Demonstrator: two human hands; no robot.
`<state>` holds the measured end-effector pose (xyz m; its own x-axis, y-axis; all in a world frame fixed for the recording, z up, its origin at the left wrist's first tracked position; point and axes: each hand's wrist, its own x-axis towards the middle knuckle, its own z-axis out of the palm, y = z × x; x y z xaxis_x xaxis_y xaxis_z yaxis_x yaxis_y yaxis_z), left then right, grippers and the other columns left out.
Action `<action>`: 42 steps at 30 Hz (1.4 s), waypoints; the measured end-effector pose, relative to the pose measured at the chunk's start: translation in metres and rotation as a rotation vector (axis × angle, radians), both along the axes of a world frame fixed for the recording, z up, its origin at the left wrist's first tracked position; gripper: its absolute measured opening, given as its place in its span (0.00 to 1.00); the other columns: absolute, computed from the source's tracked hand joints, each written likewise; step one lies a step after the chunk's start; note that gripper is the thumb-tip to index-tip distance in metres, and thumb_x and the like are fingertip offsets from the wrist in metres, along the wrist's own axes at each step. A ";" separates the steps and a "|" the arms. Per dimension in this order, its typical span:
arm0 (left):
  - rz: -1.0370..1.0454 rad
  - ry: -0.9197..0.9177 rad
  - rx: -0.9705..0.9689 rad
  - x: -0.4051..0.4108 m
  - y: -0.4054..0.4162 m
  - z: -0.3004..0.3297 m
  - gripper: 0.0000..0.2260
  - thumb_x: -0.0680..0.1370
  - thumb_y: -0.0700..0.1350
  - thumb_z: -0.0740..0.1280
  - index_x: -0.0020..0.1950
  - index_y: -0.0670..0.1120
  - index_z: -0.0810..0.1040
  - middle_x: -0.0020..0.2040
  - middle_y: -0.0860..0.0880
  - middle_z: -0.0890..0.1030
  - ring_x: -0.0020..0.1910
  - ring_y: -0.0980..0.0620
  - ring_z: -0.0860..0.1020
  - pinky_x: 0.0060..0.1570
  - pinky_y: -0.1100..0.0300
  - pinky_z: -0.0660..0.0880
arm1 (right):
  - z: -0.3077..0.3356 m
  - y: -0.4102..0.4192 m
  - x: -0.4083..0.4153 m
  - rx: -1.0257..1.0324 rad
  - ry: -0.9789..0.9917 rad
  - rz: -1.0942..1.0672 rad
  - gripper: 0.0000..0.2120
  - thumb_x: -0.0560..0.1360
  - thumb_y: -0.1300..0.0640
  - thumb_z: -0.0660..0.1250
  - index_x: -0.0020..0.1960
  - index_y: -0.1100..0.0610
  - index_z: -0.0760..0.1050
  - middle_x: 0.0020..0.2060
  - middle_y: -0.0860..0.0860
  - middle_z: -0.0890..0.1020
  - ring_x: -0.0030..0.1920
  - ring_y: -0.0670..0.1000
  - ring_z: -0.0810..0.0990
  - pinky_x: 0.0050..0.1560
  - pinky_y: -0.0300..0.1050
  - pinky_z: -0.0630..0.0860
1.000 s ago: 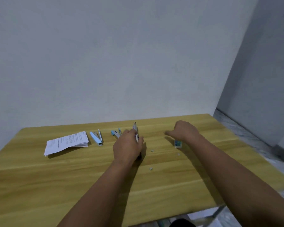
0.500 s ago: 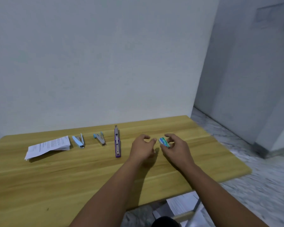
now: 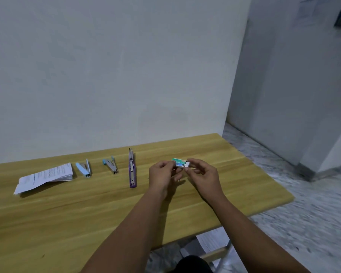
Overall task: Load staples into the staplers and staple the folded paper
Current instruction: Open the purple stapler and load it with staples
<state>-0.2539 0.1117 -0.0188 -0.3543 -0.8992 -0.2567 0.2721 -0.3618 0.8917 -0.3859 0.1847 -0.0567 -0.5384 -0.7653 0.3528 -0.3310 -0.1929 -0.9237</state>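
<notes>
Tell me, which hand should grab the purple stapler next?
Probably the left hand. It is nearer the purple stapler, which lies open just to its left. The right hand is on the far side, pinching the staple box's white tray.

Staple box (image 3: 179, 162) now up off the table (image 3: 67, 213), pinched between left hand (image 3: 161, 177) and right hand (image 3: 203, 177) at frame centre; earlier held by the right alone. White inner tray (image 3: 187, 164) slid partway out toward the right.
</notes>
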 end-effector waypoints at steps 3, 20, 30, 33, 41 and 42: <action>-0.038 0.015 -0.010 -0.003 0.003 -0.004 0.06 0.79 0.37 0.72 0.53 0.39 0.77 0.39 0.37 0.86 0.34 0.44 0.84 0.39 0.44 0.85 | 0.000 -0.002 -0.001 0.005 -0.033 0.000 0.13 0.76 0.59 0.78 0.57 0.46 0.85 0.52 0.45 0.89 0.49 0.52 0.88 0.51 0.52 0.85; 0.020 0.000 0.003 -0.006 -0.005 -0.018 0.05 0.82 0.38 0.69 0.55 0.37 0.79 0.44 0.39 0.85 0.38 0.51 0.86 0.35 0.54 0.84 | -0.006 -0.003 -0.001 0.076 -0.064 -0.041 0.04 0.81 0.58 0.72 0.52 0.51 0.86 0.35 0.52 0.86 0.36 0.51 0.83 0.34 0.45 0.80; 0.023 -0.045 0.007 -0.007 -0.008 -0.019 0.04 0.82 0.38 0.68 0.55 0.38 0.80 0.49 0.38 0.85 0.47 0.47 0.86 0.37 0.53 0.85 | -0.009 -0.006 -0.003 0.110 -0.058 -0.036 0.02 0.79 0.56 0.75 0.51 0.51 0.86 0.33 0.49 0.84 0.33 0.46 0.80 0.34 0.45 0.79; 0.028 -0.035 0.016 -0.008 -0.010 -0.018 0.04 0.82 0.37 0.68 0.55 0.37 0.79 0.49 0.37 0.85 0.47 0.46 0.85 0.36 0.54 0.85 | -0.008 -0.005 -0.003 0.064 -0.023 -0.057 0.03 0.79 0.57 0.75 0.50 0.49 0.85 0.44 0.50 0.86 0.35 0.47 0.80 0.32 0.44 0.80; 0.043 -0.011 0.076 -0.009 -0.010 -0.016 0.02 0.82 0.38 0.68 0.52 0.39 0.77 0.45 0.37 0.83 0.48 0.40 0.85 0.46 0.41 0.85 | -0.002 0.007 -0.013 0.028 0.107 -0.297 0.02 0.77 0.53 0.76 0.47 0.47 0.87 0.42 0.42 0.87 0.36 0.45 0.82 0.38 0.49 0.81; 0.043 0.001 0.090 -0.009 -0.010 -0.015 0.01 0.82 0.37 0.68 0.52 0.40 0.77 0.45 0.37 0.83 0.47 0.40 0.85 0.43 0.42 0.85 | -0.002 0.010 -0.017 0.085 0.141 -0.321 0.01 0.76 0.53 0.76 0.47 0.48 0.87 0.40 0.42 0.87 0.37 0.43 0.83 0.40 0.48 0.82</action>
<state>-0.2626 0.1020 -0.0334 -0.3164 -0.8867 -0.3372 0.2896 -0.4287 0.8557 -0.4031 0.1950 -0.0583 -0.7066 -0.5952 0.3826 -0.4873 0.0173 -0.8731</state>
